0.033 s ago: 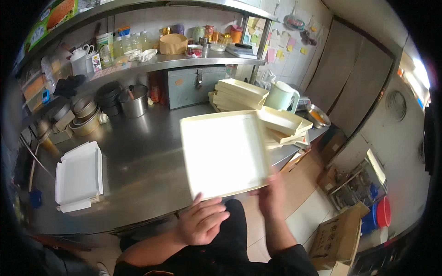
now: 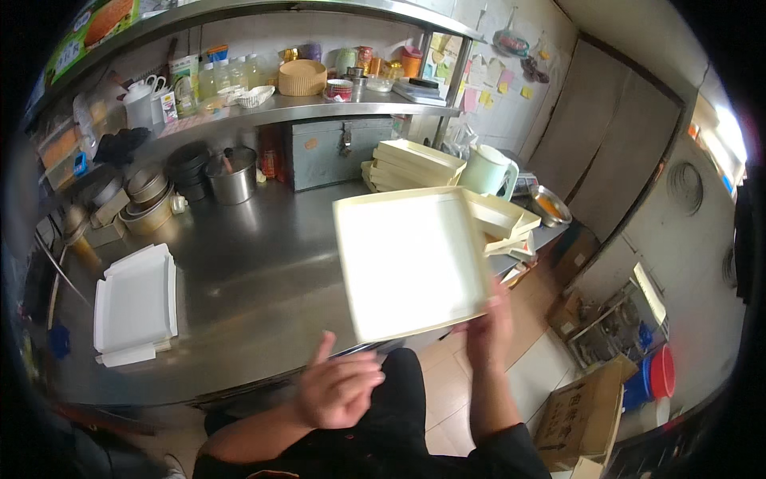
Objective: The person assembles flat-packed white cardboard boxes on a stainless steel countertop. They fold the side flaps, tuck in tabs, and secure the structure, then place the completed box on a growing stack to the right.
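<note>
- Head view: right hand (image 2: 488, 326) grips the cream box tray (image 2: 416, 267) by its near right corner, over the front edge of the steel counter (image 2: 247, 275)
- left hand (image 2: 341, 391) empty, half open, nearby

Person's right hand (image 2: 491, 323) holds shallow cream box (image 2: 415, 263) by near right corner, white inside facing up. Left hand (image 2: 341, 391) half-curled, apart from it. On steel counter (image 2: 259, 267): white tray (image 2: 137, 303), stacked cream boxes (image 2: 415, 169), pale green pitcher (image 2: 487, 169).

From here, the tray (image 2: 411, 267) hides part of the stack (image 2: 507, 214) behind it and some fingers of the right hand (image 2: 488, 326), itself blurred.
</note>
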Demonstrator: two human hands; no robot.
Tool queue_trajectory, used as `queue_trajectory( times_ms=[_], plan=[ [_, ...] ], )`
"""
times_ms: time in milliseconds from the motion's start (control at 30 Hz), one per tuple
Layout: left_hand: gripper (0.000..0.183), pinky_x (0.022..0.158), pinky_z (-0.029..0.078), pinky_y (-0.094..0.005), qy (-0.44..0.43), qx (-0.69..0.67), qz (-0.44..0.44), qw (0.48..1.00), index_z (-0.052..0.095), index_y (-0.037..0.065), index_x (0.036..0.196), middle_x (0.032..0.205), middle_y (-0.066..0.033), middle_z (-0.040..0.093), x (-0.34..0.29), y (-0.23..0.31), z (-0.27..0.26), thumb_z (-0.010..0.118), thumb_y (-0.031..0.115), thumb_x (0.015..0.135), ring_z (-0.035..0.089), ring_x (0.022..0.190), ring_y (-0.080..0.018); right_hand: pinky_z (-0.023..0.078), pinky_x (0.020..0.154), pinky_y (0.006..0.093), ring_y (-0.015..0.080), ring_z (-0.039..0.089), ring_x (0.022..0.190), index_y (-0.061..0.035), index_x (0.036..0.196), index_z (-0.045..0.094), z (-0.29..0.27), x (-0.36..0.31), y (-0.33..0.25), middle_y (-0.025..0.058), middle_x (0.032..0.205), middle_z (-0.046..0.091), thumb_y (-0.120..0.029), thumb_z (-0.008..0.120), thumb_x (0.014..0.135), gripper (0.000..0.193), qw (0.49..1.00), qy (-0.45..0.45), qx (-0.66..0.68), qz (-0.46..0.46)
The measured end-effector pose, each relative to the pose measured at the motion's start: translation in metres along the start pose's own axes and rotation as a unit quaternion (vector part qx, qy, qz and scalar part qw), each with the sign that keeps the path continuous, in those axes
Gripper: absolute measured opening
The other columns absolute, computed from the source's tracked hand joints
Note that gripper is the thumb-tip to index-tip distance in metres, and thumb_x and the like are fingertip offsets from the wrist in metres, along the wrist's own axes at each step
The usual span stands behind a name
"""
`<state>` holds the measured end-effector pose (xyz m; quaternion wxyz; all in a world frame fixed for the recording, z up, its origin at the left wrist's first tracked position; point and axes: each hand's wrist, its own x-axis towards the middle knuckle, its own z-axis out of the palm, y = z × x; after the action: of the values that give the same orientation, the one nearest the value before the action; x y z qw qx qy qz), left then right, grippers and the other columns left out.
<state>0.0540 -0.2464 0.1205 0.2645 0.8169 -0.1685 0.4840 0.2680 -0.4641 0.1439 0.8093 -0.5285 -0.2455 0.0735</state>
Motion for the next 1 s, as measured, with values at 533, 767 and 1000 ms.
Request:
queue_trajectory(
  times_ms=[533,767,1000],
  plan=[
    [0.031,0.113,0.053,-0.0463,-0.105,0.262,-0.494,0.822,0.084,0.004,0.115,0.125,-0.0158,0.078,-0.178,-0.134,-0.342,0.091,0.013,0.086,0.069,0.126,-0.0334,0.055,0.099,0.0424,0.0282,0.070,0.110,0.0015,0.131,0.073,-0.304,0.276,-0.026,0.0160,0.122,0.075,-0.047,0.052,0.117,0.054,0.817,0.254,-0.494,-0.155],
    [0.027,0.106,0.055,-0.0433,-0.160,0.288,-0.482,0.812,0.088,0.012,0.114,0.117,-0.0090,0.080,-0.176,-0.120,-0.361,0.090,0.015,0.088,0.069,0.120,-0.0285,0.043,0.119,0.0506,0.0359,0.061,0.134,-0.0010,0.138,0.069,-0.103,0.172,-0.016,0.0161,0.139,0.070,-0.025,0.058,0.115,0.035,0.662,0.124,-0.578,-0.460],
    [0.024,0.095,0.056,-0.0333,-0.121,0.082,-0.580,0.802,0.084,0.002,0.118,0.116,-0.0082,0.080,-0.189,-0.147,-0.384,0.082,0.005,0.094,0.072,0.102,-0.0188,0.045,0.111,0.0575,0.0424,0.059,0.127,-0.0077,0.118,0.072,0.031,0.051,0.102,0.0189,0.123,0.065,-0.007,0.080,0.084,0.035,0.718,-0.358,-0.507,-0.315]
  ],
)
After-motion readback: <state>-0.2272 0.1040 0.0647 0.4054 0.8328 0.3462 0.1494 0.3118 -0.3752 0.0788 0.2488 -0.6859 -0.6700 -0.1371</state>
